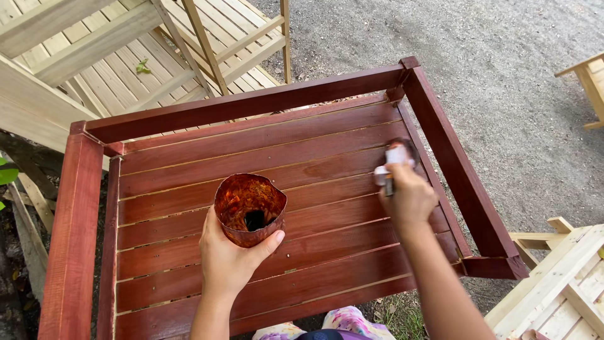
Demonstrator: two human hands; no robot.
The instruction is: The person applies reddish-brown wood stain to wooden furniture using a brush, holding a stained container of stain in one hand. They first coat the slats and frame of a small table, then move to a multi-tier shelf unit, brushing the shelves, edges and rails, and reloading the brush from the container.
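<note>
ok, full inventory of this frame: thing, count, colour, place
slatted wooden frame: 1, red-brown stained, centre, filling most of the view
stain container: 1, rust-coloured, open top, above the frame's middle slats
brush: 1, pale handle, bristle end blurred, at the frame's right slats
unfinished wooden frames: several, pale bare wood, top left, right edge and bottom right
ground: grey gravel, upper right
left hand: 1, gripping the stain container
right hand: 1, holding the brush
</note>
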